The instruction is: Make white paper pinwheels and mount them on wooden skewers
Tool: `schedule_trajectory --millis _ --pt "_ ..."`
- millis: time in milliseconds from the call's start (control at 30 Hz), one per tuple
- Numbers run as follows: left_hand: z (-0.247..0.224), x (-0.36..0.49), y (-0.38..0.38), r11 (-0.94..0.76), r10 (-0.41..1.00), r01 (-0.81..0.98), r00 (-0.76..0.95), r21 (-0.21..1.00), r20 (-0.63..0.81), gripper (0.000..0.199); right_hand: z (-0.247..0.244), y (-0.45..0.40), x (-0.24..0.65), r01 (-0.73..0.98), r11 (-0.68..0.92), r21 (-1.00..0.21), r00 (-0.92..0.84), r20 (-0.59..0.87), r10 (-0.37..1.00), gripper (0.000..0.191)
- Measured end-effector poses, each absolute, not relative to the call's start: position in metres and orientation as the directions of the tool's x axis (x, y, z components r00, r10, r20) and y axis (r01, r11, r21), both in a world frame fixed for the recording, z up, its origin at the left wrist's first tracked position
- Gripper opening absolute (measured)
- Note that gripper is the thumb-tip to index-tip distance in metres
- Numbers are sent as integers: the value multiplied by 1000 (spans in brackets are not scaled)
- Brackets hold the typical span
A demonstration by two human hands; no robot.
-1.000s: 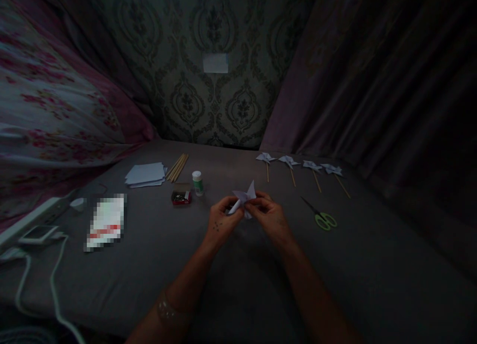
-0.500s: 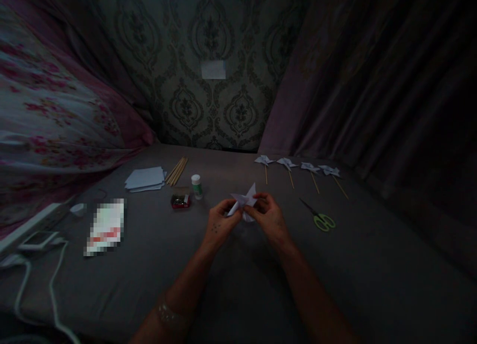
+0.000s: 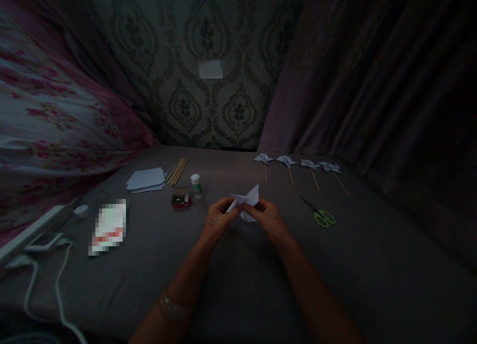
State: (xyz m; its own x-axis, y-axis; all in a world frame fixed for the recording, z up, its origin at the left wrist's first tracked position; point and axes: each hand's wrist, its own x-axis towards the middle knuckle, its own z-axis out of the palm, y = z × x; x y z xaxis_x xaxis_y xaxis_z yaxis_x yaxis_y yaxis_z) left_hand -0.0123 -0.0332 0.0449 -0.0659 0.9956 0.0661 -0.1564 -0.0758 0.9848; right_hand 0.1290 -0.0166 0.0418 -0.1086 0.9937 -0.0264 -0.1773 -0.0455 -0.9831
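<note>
A white paper pinwheel [image 3: 249, 199] without a stick is held between both hands above the grey-covered surface, its pointed blades standing up. My left hand [image 3: 219, 217] grips its left side, thumb pressed near the centre. On the right side my right hand [image 3: 270, 217] closes round it, the thumb also at the middle and the other fingers behind the paper. Whatever lies under the thumbs is hidden. Nearest to the left hand are a glue bottle [image 3: 197, 186] with a white cap and a small red open box [image 3: 181, 201] of small metal pieces.
Finished pinwheels on sticks [image 3: 286, 161] lie in a row at the back right. Scissors [image 3: 321, 216] with green handles lie right of the hands. At left are paper sheets [image 3: 146, 179], wooden sticks [image 3: 177, 172], a blurred packet [image 3: 109, 228] and a power strip [image 3: 32, 232] with white cables.
The right fingers have moved from the upper edge of the blades to behind the paper, and the thumbs have come closer together at the centre. The view has shifted slightly.
</note>
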Motion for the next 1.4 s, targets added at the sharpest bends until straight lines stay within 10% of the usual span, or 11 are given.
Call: schedule_trajectory --millis 1400 --pt "30 -19 -25 227 972 -158 -23 961 -234 33 10 -7 123 -169 -264 -949 -31 -263 964 40"
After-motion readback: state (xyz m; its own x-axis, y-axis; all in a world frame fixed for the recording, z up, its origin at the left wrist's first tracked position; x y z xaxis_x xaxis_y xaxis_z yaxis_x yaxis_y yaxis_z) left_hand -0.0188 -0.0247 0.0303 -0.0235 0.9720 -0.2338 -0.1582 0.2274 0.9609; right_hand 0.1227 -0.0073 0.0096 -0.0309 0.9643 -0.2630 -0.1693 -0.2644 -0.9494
